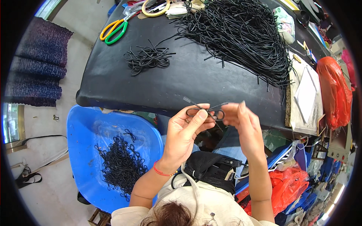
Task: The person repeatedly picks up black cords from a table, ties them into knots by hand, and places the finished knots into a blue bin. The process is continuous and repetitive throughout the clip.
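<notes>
My left hand (pixel 190 122) pinches a small black cord bow (pixel 208 110) between thumb and fingers, in front of the table's near edge. The bow has a loop on each side and two loose ends that stick up and outward. My right hand (pixel 243 122) is just right of the bow, its fingers stretched out and apart; whether a fingertip touches the right loop I cannot tell. On the black table (pixel 151 88) lie a small bunch of black cords (pixel 149 58) and, farther back, a large heap of long black cords (pixel 237 34).
A blue tub (pixel 81 150) at the lower left holds a pile of tied black cord bows (pixel 122 164). Scissors (pixel 115 30) with orange and green handles and a tape roll (pixel 155 7) lie at the table's far left. Red plastic bags (pixel 333 94) line the right side.
</notes>
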### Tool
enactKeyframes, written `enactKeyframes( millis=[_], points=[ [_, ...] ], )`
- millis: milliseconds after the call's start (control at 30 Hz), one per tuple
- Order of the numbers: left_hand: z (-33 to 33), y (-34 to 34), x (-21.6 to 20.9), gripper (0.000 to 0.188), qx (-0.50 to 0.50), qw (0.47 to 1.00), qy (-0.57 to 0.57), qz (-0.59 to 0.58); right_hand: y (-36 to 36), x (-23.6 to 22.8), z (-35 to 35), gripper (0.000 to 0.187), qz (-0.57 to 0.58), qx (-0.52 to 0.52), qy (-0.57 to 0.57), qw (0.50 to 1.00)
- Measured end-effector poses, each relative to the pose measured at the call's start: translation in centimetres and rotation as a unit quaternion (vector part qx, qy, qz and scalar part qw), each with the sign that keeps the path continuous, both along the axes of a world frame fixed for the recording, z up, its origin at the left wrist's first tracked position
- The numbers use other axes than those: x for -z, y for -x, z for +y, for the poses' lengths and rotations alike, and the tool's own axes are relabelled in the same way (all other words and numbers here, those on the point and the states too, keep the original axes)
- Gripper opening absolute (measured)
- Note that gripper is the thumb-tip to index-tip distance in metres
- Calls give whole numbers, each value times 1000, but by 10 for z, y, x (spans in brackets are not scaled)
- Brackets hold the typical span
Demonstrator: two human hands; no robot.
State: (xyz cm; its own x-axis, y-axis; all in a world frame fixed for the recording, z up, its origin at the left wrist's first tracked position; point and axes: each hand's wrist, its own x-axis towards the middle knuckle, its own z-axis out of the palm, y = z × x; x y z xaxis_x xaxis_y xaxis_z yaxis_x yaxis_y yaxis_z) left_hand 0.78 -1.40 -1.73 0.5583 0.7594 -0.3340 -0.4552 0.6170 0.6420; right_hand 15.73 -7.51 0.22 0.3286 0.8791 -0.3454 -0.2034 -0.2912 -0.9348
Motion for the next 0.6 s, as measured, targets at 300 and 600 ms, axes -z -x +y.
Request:
enactKeyframes(
  millis=[300,600],
  points=[
    [-6,0,-2,21,132,986,-85,63,15,8,-4,10,-210,50,-112,970],
    [-7,1,3,18,129,975,-133,119,12,6,2,10,-305,39,-71,949]
  ],
)
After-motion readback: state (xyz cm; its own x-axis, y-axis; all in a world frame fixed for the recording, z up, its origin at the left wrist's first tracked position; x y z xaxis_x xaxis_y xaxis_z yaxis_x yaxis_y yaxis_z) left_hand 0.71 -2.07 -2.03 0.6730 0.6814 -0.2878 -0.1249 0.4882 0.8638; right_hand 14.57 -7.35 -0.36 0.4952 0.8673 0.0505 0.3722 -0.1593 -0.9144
